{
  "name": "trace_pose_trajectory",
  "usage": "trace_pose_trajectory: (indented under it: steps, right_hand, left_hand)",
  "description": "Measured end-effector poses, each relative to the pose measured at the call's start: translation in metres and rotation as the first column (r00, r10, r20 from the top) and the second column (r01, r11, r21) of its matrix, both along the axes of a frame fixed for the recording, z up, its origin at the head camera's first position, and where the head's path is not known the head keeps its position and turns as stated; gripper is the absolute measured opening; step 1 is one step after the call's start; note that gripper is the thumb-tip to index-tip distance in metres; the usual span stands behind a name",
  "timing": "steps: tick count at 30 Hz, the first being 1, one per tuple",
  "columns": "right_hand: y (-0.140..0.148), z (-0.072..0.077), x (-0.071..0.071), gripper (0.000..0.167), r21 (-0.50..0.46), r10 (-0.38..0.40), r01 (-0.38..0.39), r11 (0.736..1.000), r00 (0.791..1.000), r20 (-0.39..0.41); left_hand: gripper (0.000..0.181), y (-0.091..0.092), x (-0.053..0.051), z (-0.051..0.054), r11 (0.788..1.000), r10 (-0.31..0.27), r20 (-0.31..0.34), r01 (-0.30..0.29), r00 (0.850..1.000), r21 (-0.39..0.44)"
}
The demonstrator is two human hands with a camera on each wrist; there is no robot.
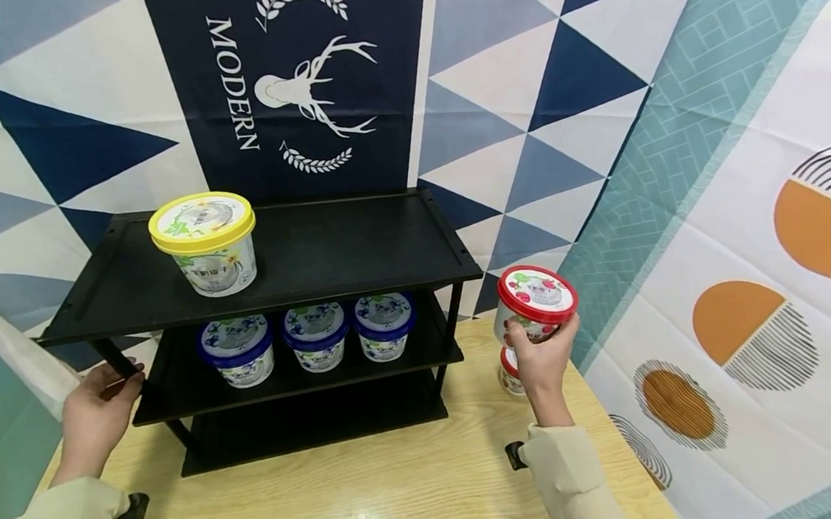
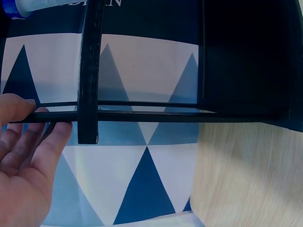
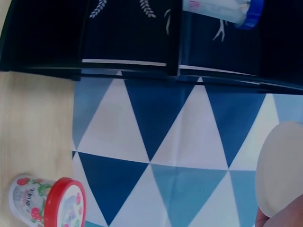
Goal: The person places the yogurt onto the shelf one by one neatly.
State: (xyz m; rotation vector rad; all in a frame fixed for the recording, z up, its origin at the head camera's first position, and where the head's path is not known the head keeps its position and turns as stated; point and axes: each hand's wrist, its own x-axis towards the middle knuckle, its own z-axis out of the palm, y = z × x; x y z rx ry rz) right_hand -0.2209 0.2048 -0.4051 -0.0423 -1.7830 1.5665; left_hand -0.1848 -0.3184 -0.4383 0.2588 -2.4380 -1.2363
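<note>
At the right of the frame, above the worktop (image 1: 318,503), the red-lidded tub (image 1: 536,297) was held in the right hand (image 1: 545,357). The step in hand was judged to be transfer of this tub toward the black rack (image 1: 355,244).

State of the hands: the right hand was curled round the lower side of the red-lidded tub, thumb toward the camera. The left hand (image 1: 100,411), at the left of the frame, pinched the end of the middle shelf, with the thumb above the edge and the fingers beneath, apparently as a brace.

The next move, as judged, called for leftward travel of the tub with the lid uppermost, clearance of the rack's right-hand posts, and a level set-down on a shelf. The yellow-lidded tub (image 1: 208,246) on the upper shelf and the three blue-lidded tubs (image 1: 316,339) on the middle shelf were to be avoided.

Appearance: the tub was white and round, with a raised red rim; the lid, seemingly fully seated, bore printed red berries, green leaves and lettering. Its pale base showed in the right wrist view, well apart from a second red-lidded tub (image 3: 47,201) standing on the worktop.
</note>
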Motion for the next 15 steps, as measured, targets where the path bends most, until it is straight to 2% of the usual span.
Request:
trace_pose_trajectory:
  steps: [6,15]
  right_hand:
    - [0.003,0.0,-0.005,0.072,0.008,0.022,-0.021,1.0,0.999,-0.026]
    - [0.001,0.011,-0.004,0.069,0.036,0.022,-0.02,0.999,0.999,-0.037]
  left_hand:
    - [0.04,-0.001,0.0,0.0,1.0,-0.006,0.002,0.006,1.0,-0.002]
    - [0.043,0.0,0.001,0.001,1.0,-0.008,0.017,0.008,1.0,0.002]
